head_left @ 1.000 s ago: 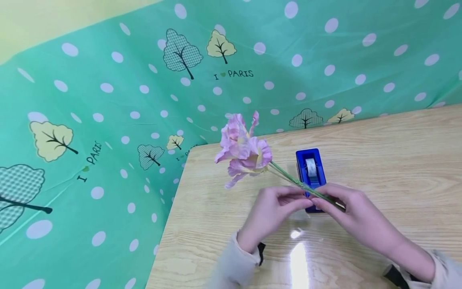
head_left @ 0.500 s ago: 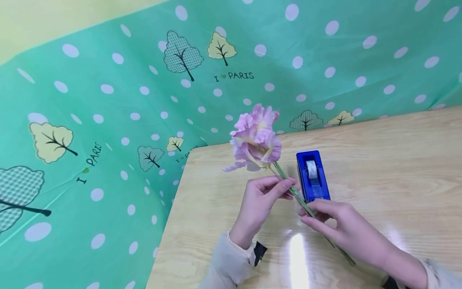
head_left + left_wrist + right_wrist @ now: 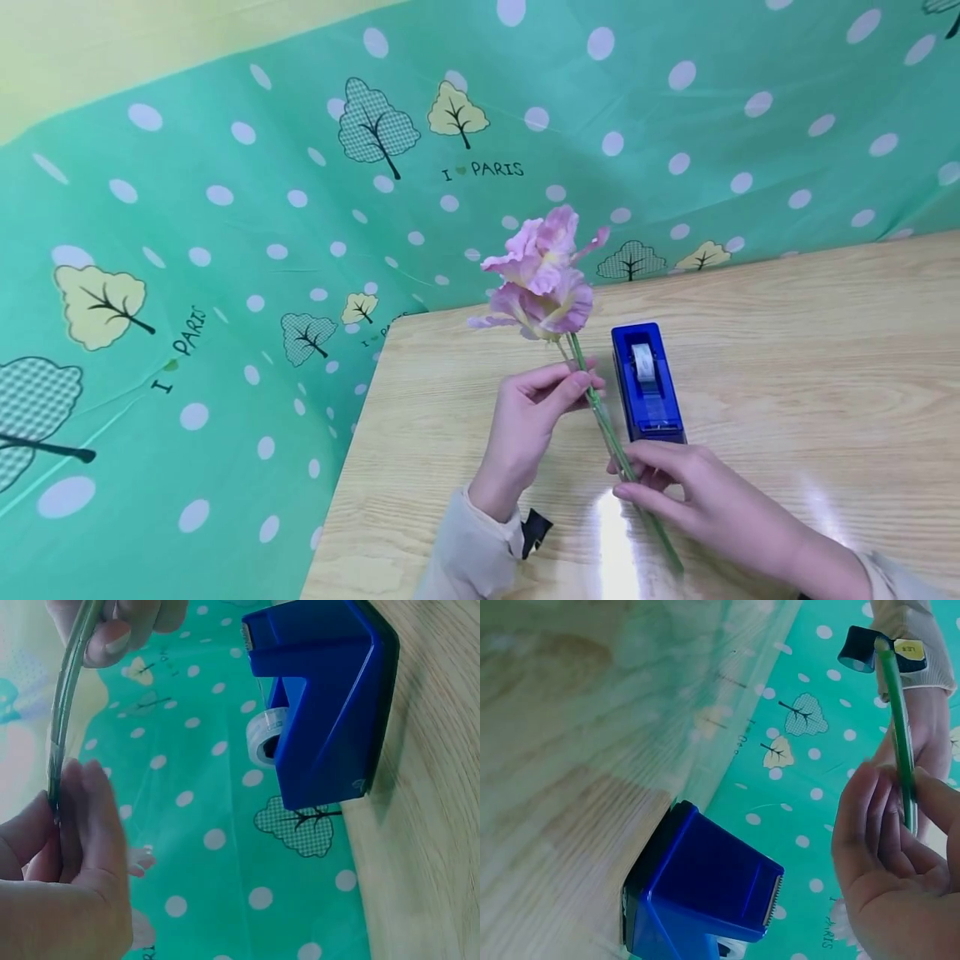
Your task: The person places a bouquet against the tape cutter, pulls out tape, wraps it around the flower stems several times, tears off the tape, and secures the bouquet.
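Pink-and-yellow artificial flowers (image 3: 543, 287) lean up and left in the head view, their green stems (image 3: 602, 412) running down toward me. My left hand (image 3: 528, 421) pinches the stems between thumb and fingers just below the blooms. Lower down, my right hand (image 3: 693, 492) holds the same stems, whose cut ends stick out beneath it. A shiny clear strip, like tape, shows on the stems in the left wrist view. Close beyond my right hand stands a blue tape dispenser (image 3: 648, 383) with a roll of clear tape (image 3: 262, 739); neither hand grips it.
The wooden table (image 3: 810, 358) extends right and toward me. A green dotted cloth (image 3: 480, 192) hangs behind and at the left. A black band (image 3: 536, 532) sits at the left sleeve.
The flowers have swung from slanting left to steeper, and the stem ends now point toward me. My left hand has moved up to below the blooms; my right hand has come nearer.
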Motion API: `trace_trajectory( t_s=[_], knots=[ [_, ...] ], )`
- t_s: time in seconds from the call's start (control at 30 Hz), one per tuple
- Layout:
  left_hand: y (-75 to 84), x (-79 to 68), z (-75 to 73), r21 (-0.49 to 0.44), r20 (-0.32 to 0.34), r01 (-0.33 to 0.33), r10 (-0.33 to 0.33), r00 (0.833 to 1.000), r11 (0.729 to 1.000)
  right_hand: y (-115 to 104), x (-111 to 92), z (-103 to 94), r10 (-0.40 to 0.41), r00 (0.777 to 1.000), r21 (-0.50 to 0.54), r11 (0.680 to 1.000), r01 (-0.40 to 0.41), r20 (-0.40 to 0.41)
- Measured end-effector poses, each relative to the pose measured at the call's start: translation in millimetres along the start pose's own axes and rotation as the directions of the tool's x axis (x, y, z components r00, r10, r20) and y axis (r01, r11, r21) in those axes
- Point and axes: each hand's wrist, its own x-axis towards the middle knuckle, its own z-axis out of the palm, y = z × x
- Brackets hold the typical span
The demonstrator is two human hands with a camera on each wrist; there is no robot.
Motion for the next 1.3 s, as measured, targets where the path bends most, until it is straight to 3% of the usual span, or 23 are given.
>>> trace_trajectory(
  t_s=[0.2, 0.57, 0.73, 0.97, 1.1, 1.3],
  knots=[
    [-0.4, 2.1, -4.3, -0.033, -0.009, -0.003, 0.003, 1.0, 0.999, 3, -2, 0.4, 0.055, 0.997, 0.063, 0.996, -0.058, 0.049],
    [-5.6, 8.2, -15.1, 0.054, -0.022, 0.067, -0.066, 0.998, 0.996, 5, -6, 13.2, 0.123, 0.985, 0.055, 0.99, -0.13, 0.121],
    [-11.0, 12.1, -23.4, 0.112, -0.061, 0.108, -0.102, 0.993, 0.988, 3, 7, 25.6, 0.218, 0.966, 0.072, 0.971, -0.23, 0.136],
    [-16.8, 15.6, -47.3, 0.137, -0.136, 0.19, -0.172, 0.976, 0.972, -5, 27, 39.3, 0.325, 0.927, 0.131, 0.927, -0.352, 0.188],
    [-18.9, 18.4, -59.9, 0.153, -0.148, 0.236, -0.214, 0.966, 0.96, -8, 39, 47.4, 0.352, 0.909, 0.139, 0.912, -0.387, 0.223],
    [-20.4, 21.3, -74.3, 0.168, -0.177, 0.275, -0.245, 0.953, 0.947, -10, 54, 57.8, 0.353, 0.899, 0.163, 0.902, -0.4, 0.258]
  ],
)
